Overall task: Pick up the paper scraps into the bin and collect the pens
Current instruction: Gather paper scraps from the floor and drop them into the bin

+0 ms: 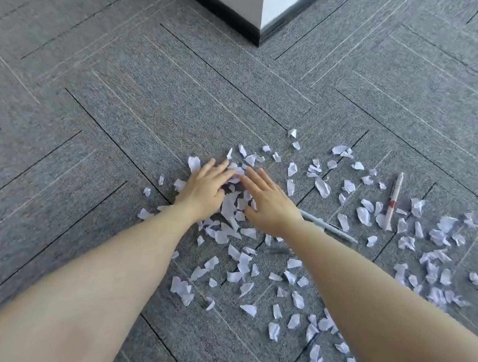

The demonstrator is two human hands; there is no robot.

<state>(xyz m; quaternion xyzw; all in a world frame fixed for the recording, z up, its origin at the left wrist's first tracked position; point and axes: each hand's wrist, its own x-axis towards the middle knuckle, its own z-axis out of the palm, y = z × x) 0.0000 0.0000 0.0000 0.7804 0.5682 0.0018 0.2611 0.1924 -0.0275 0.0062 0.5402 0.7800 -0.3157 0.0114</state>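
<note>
Two hands work the far edge of the mess: left hand and right hand both lie flat on the carpet floor, fingers straight and spread, palms down, nothing grasped. Between them sits a small heap of paper scraps, and fingertips of both touch it, looks like a raking-together move, prob the gather step before a scoop.

Most scraps are spread loose to the right and toward the person, so the task looks early. No bin in view. Grey pen lies just beside the right wrist, partly hidden under the forearm. Red-and-cream pen lies well apart to the right, among scraps. A white pillar corner stands at the far end.

Risks, as I judge them:
- Scraps are light & crumpled; a fast sweep could flick them out sideways, esp. past the left hand.
- Carpet pile may snag thin bits, so flat pushing leaves stragglers.
- Right forearm could roll or bury the grey pen, or scoop it in w/ the paper.
- Overfull handful may shed on the way to the bin.
</note>
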